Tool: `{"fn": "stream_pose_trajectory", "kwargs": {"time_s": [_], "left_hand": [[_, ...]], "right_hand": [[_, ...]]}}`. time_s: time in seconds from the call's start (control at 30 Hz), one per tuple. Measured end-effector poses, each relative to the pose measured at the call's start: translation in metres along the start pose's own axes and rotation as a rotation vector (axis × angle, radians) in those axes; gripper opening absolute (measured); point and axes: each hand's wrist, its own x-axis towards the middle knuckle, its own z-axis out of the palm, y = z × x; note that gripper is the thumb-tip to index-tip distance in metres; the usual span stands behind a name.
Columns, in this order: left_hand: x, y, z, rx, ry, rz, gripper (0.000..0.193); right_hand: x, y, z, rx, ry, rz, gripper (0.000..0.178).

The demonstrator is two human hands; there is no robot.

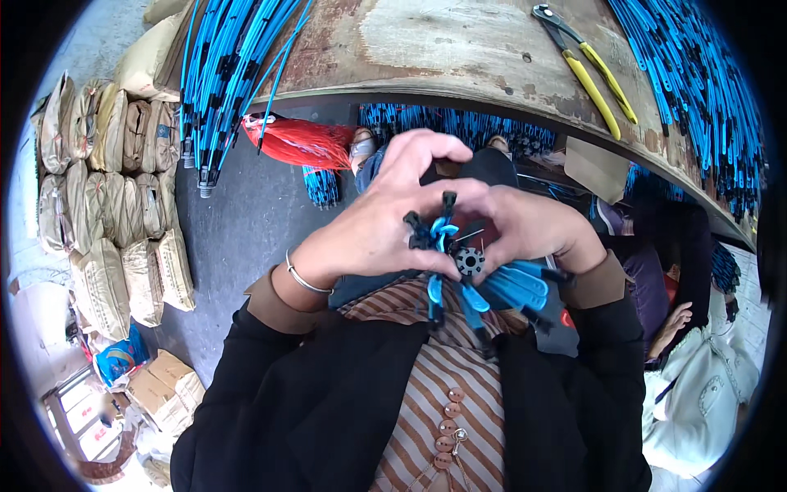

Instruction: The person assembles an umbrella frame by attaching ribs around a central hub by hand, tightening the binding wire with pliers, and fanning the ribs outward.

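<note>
In front of my chest, my left hand (357, 225) and my right hand (537, 225) are closed around a small black slotted hub (470, 261), with a thumb on either side of it. Blue ribs with black end pieces (515, 287), like folding umbrella ribs, fan out from the hub toward my body. More blue pieces with black tips (443, 228) stick up between my left fingers and the hub. A thin metal wire (470, 234) shows just above the hub. My curled fingers partly hide the far side of the assembly.
A worn wooden table (443, 41) spans the far side, bearing yellow-handled pliers (586, 70) and blue rib bundles (234, 61) (697, 90). A red bundle (299, 141) hangs below its edge. Stacked sacks (106, 180) stand left; another person's hand (676, 320) appears at right.
</note>
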Motion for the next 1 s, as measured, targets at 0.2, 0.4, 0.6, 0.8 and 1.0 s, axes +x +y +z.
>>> {"fn": "stream_pose_trajectory", "kwargs": {"time_s": [0.2, 0.4, 0.6, 0.8, 1.0], "left_hand": [[-0.006, -0.005, -0.006, 0.009, 0.035, -0.027, 0.064], [-0.047, -0.003, 0.000, -0.989, 0.200, -0.573, 0.064], [-0.059, 0.010, 0.015, -0.226, 0.105, -0.263, 0.053], [-0.056, 0.003, 0.036, -0.083, 0.317, -0.212, 0.051], [-0.048, -0.002, 0.047, 0.072, 0.342, -0.146, 0.055]], "right_hand": [[0.004, 0.002, 0.011, -0.455, 0.086, -0.194, 0.065], [-0.003, 0.018, 0.021, -0.224, 0.415, -0.013, 0.050], [-0.002, 0.010, 0.044, -0.318, 0.545, 0.024, 0.047], [0.001, 0.003, 0.050, -0.379, 0.563, -0.037, 0.048], [0.002, 0.019, 0.054, -0.371, 0.647, -0.038, 0.054]]}}
